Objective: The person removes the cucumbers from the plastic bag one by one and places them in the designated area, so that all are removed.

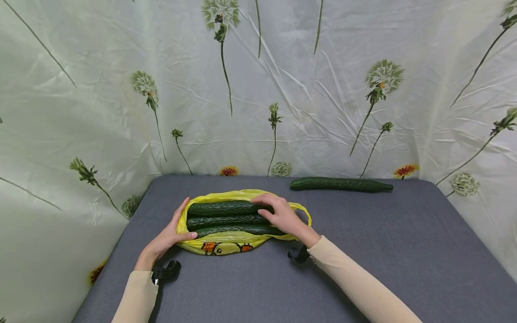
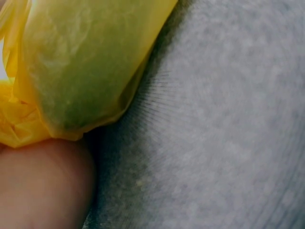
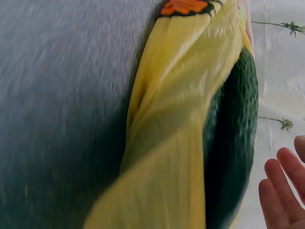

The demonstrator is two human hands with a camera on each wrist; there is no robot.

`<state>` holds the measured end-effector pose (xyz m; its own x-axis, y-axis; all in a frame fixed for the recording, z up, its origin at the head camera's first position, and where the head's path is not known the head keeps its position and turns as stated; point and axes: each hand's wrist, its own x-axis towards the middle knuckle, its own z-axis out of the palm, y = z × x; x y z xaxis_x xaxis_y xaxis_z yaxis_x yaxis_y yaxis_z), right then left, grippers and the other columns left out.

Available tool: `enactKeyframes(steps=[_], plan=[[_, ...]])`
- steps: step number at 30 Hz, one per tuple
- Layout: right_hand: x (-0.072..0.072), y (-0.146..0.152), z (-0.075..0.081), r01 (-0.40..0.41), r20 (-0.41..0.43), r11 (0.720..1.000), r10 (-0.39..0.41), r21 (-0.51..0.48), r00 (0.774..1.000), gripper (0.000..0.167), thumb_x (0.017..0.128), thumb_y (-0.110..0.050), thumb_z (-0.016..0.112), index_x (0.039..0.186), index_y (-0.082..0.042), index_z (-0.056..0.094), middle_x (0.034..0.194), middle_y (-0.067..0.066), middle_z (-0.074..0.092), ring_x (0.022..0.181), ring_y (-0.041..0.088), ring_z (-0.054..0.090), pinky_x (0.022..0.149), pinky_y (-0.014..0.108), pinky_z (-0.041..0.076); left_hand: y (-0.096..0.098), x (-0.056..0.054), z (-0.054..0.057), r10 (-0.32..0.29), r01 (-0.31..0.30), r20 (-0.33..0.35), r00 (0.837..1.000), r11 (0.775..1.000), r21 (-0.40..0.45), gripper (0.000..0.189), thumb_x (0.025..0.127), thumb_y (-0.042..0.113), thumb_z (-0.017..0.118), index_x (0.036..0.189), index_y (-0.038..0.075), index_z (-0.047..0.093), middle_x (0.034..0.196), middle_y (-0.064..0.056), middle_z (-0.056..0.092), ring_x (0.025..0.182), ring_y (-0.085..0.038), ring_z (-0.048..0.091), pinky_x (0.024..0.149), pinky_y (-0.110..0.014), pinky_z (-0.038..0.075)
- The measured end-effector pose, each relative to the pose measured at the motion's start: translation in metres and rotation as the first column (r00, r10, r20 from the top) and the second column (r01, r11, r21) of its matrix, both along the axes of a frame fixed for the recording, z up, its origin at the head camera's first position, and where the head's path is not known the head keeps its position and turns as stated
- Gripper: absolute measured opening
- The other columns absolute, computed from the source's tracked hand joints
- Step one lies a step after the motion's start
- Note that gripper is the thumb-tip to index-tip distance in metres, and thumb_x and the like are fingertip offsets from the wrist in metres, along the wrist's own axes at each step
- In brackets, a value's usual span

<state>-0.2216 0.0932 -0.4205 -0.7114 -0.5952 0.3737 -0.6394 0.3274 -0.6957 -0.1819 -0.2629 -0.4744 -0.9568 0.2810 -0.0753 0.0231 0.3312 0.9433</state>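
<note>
A yellow plastic bag with a cartoon print lies on its side, its opening facing up. Three long dark green cucumbers show side by side inside it. My left hand holds the bag's left end, thumb over the front rim and fingers along the outer side. In the left wrist view, one cucumber's end shows through the yellow plastic. Above the right part of the cucumbers hovers my right hand, with loosely bent fingers. The right wrist view shows those fingers apart from the cucumber.
Another cucumber lies alone near the back edge of the grey table. A bag handle loop sticks out at the right, beside my right wrist. Behind the table hangs a pale curtain with dandelion prints.
</note>
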Motion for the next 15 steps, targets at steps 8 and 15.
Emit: enactKeyframes(steps=[8, 15], plan=[[0.000, -0.017, -0.005, -0.010, 0.002, 1.000, 0.010, 0.008, 1.000, 0.032, 0.093, -0.002, 0.060, 0.125, -0.006, 0.062, 0.124, 0.007, 0.061, 0.116, 0.022, 0.054, 0.095, 0.039, 0.044, 0.000, 0.000, -0.001, -0.003, 0.003, -0.006, 1.000, 1.000, 0.003, 0.101, 0.086, 0.017, 0.071, 0.153, 0.040, -0.001, 0.158, -0.009, -0.012, 0.141, -0.040, -0.010, 0.100, -0.072, 0.005], [-0.002, -0.028, -0.004, -0.017, 0.040, 1.000, 0.016, 0.020, 0.999, 0.033, 0.094, -0.004, 0.059, 0.127, -0.007, 0.062, 0.126, 0.004, 0.060, 0.120, 0.021, 0.052, 0.098, 0.040, 0.041, -0.001, -0.001, -0.001, 0.000, 0.000, 0.002, 1.000, 1.000, 0.008, 0.101, 0.086, 0.017, 0.071, 0.153, 0.039, -0.001, 0.158, -0.009, -0.012, 0.141, -0.040, -0.009, 0.101, -0.071, 0.004]])
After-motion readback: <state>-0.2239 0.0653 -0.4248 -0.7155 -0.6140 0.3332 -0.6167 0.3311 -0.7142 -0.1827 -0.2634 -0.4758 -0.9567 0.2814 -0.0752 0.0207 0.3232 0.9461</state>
